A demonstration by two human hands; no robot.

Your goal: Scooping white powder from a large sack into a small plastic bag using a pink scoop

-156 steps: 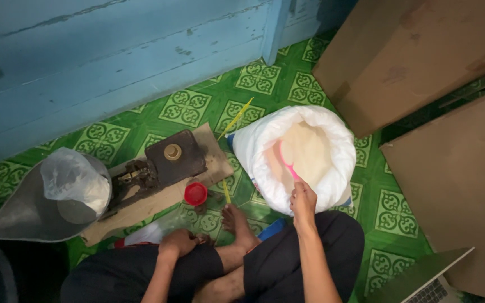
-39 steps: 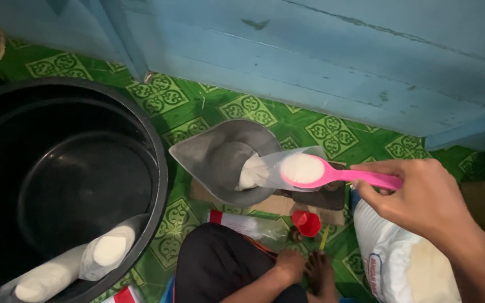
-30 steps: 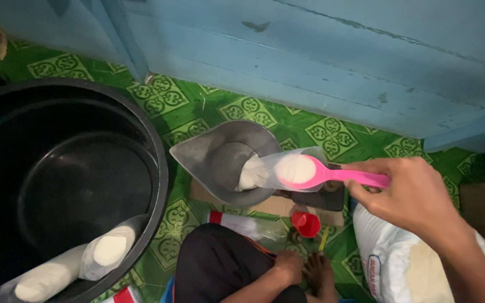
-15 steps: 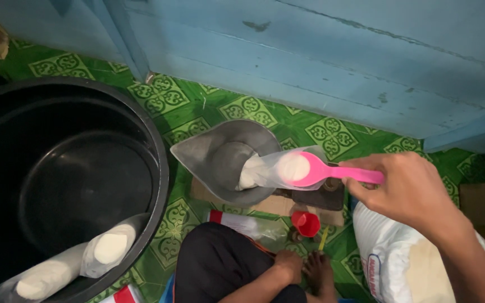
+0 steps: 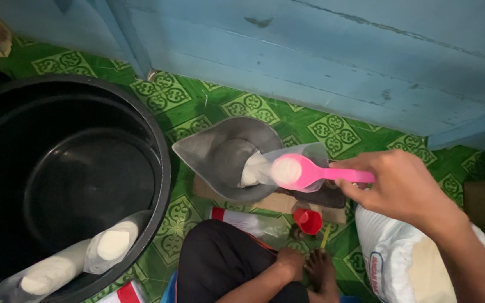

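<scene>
My right hand [image 5: 402, 188] grips the handle of a pink scoop [image 5: 304, 171] filled with white powder, held at the mouth of a clear plastic bag [image 5: 265, 168]. That bag is partly filled with the same powder and lies in the grey metal pan [image 5: 211, 151] of a weighing scale. My left hand [image 5: 290, 262] rests low down by my bare foot, fingers curled, holding nothing that I can see. A white sack [image 5: 394, 258] of powder stands open at the lower right, under my right forearm.
A large black tub [image 5: 57, 179] fills the left side, with two filled clear bags [image 5: 79, 261] leaning at its near rim. A small red cup [image 5: 309, 220] sits by the scale's base. The floor is green patterned; a blue wooden wall [image 5: 310, 50] runs behind.
My right hand has carried the pink scoop leftward to the bag's mouth on the scale pan. 5 s ago the scoop was in the white sack.
</scene>
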